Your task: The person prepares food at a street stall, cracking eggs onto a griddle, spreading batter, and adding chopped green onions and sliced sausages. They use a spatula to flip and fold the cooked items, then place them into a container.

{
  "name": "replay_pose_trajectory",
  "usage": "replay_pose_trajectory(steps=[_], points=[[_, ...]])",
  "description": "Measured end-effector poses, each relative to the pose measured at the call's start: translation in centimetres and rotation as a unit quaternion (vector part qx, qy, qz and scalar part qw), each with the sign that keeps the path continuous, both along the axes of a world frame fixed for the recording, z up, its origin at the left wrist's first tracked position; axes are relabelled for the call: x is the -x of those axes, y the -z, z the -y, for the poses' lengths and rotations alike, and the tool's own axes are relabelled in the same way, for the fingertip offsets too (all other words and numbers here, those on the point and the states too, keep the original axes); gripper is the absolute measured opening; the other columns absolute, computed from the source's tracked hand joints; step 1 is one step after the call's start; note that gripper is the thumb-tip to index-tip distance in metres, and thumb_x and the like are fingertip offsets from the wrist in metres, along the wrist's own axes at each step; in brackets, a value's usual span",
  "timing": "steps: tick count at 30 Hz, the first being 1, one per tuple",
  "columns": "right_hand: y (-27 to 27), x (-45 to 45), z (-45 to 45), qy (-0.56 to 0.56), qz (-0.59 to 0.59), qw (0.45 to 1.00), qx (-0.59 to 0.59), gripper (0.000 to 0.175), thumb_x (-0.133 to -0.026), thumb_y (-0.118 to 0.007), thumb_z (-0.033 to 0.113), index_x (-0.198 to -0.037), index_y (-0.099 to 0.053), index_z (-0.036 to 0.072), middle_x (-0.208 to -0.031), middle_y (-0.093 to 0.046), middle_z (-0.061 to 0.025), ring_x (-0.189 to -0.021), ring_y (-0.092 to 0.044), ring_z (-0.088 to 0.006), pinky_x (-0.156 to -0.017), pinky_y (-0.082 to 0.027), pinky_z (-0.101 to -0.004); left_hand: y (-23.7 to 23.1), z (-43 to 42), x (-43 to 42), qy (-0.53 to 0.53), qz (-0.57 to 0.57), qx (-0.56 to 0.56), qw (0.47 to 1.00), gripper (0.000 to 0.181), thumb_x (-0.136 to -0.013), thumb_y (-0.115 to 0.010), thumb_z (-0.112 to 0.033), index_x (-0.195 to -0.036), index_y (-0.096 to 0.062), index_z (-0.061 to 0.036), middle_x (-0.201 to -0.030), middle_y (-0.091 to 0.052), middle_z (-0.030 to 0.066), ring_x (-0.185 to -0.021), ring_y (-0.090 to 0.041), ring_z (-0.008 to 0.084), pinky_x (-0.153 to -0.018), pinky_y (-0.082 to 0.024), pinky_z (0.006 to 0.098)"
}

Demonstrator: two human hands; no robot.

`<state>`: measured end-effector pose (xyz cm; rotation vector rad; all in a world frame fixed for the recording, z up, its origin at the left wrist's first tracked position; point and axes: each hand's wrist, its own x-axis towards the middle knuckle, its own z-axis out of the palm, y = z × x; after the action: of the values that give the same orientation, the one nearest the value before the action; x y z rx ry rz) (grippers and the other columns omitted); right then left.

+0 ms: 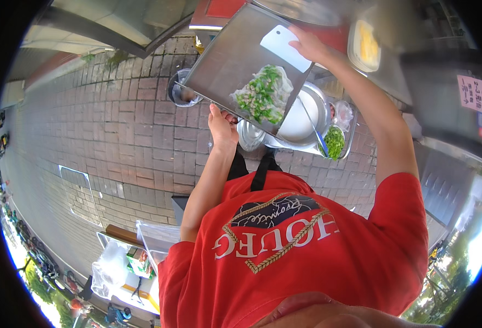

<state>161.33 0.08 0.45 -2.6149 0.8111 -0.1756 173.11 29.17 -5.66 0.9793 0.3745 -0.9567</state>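
Note:
A flat square steel tray (230, 65) is tilted out in front of me. My left hand (223, 128) grips its near left edge, fingers curled under. In my right hand (311, 46) is a white plastic dough scraper (282, 46), lying against the tray's right side. Toward the tray's near corner lies a crumpled, translucent sheet of what looks like steamed rice noodle (264, 94). Chopped green onion and bits of minced meat cover it. The scraper is apart from this sheet.
Below the tray are a steel pot of white liquid (302, 117) with a blue-handled ladle (322, 141), a bowl of chopped greens (333, 141) and a round steel lid (251, 135). A lined bin (183, 88) stands left. Yellow food fills a white container (366, 45).

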Motion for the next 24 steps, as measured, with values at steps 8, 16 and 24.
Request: replay_pose_trajectory(steps=[8, 16, 24], points=[[1.9, 0.8, -7.9, -0.032, 0.069, 0.979, -0.190, 0.038, -0.078, -0.058, 0.016, -0.111, -0.045, 0.001, -0.100, -0.056, -0.0222, -0.094, -0.054, -0.0369, -0.079, -0.042, -0.0399, -3.5, 0.6, -0.4, 0.021, -0.014, 0.003, 1.000, 0.030, -0.096, -0.031, -0.035, -0.077, -0.042, -0.0150, -0.061, -0.033, -0.0071, -0.051, -0.031, 0.0056, -0.050, -0.028, 0.0218], [0.3, 1.3, -13.1, -0.028, 0.077, 0.975, -0.206, 0.032, -0.077, -0.058, 0.011, -0.105, -0.047, 0.000, -0.096, -0.057, -0.0217, -0.090, -0.055, -0.0361, -0.074, -0.043, -0.0401, -3.8, 1.4, -0.1, 0.026, -0.018, 0.004, 0.999, 0.032, -0.096, -0.028, -0.034, -0.080, -0.044, -0.0120, -0.062, -0.037, -0.0048, -0.051, -0.030, 0.0068, -0.050, -0.029, 0.0231], [2.0, -0.4, -9.5, -0.045, 0.051, 0.731, -0.679, 0.030, -0.079, -0.055, 0.006, -0.108, -0.051, 0.005, -0.095, -0.054, -0.0007, -0.083, -0.051, -0.0069, -0.069, -0.044, -0.0218, -3.9, 0.2, 0.4, 0.017, -0.043, 0.041, 0.998, 0.031, -0.096, -0.028, -0.033, -0.080, -0.044, -0.0120, -0.061, -0.036, -0.0050, -0.052, -0.030, 0.0076, -0.051, -0.029, 0.0247]])
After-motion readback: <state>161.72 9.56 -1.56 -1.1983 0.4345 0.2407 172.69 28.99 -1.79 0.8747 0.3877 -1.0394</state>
